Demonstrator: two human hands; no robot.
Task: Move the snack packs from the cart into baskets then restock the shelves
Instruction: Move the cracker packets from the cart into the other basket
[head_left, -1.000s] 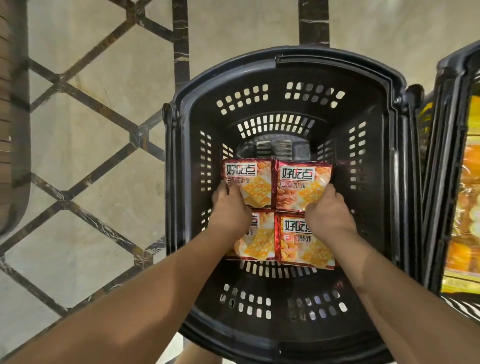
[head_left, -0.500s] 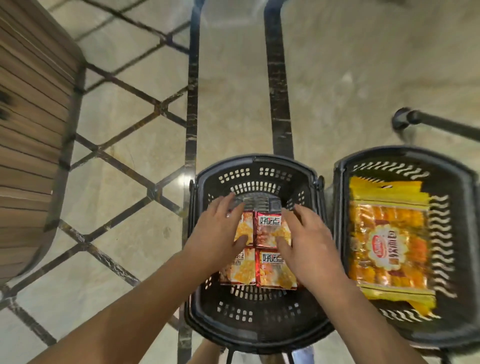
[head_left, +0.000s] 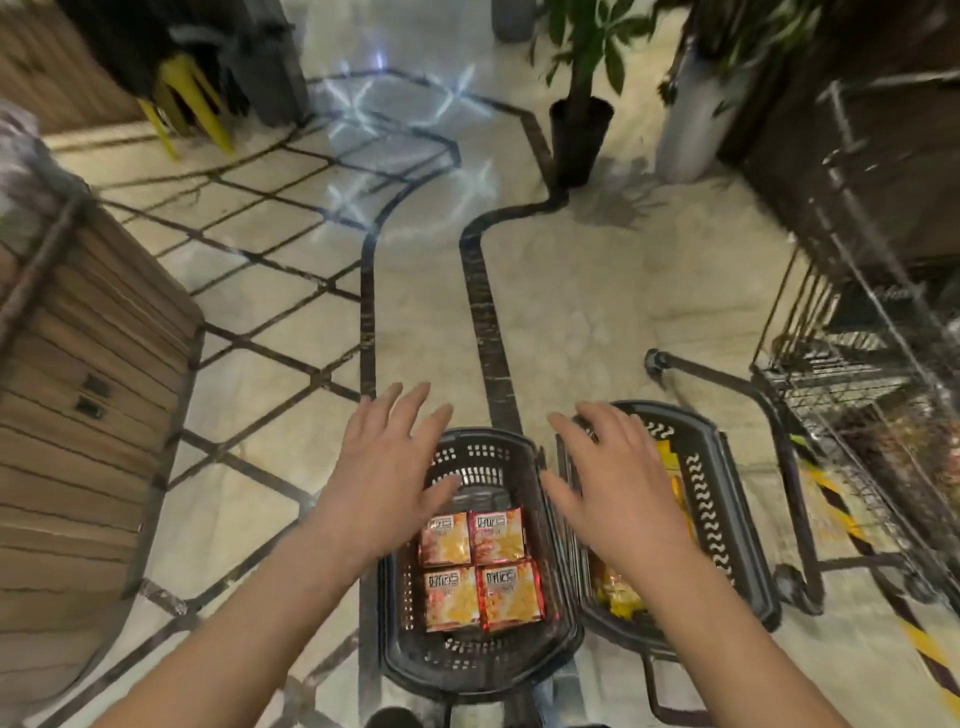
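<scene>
Starting at the left edge with a brown slatted wooden counter (head_left: 78, 415), near and tall. Passing, far behind it, a stool with yellow metal legs (head_left: 182, 104), blurred. Crossing a cream marble floor (head_left: 582, 322) inlaid with dark lines. Reaching the left hand (head_left: 384, 467), hovering palm down over the floor and the far left corner of a black perforated plastic basket (head_left: 483, 670); fingers straight and spread, released, grasping nothing. Looking down into that basket: four square red-and-orange snack packs (head_left: 483, 571), lying flat on its bottom in a two-by-two block, edges touching, printed faces up, closer to the near end than the far. Moving right to the right hand (head_left: 618, 483), likewise released, palm down, fingers extended and slightly fanned, holding nothing, hovering over the adjoining rims of that basket and a second black plastic basket with zigzag slots (head_left: 737, 519). Noting inside the second one a yellow-and-orange snack bag (head_left: 618, 592), mostly hidden beneath the right hand and forearm. Finding both baskets side by side on the floor, just beside each other; cannot tell whether touching. Spotting far beyond them a black cylindrical pot with a green leafy plant (head_left: 579, 140). Ending at the right with a silver wire shopping cart (head_left: 852, 395), blurred, contents unreadable, and yellow-and-black striped floor tape (head_left: 844, 519) running near its base.
</scene>
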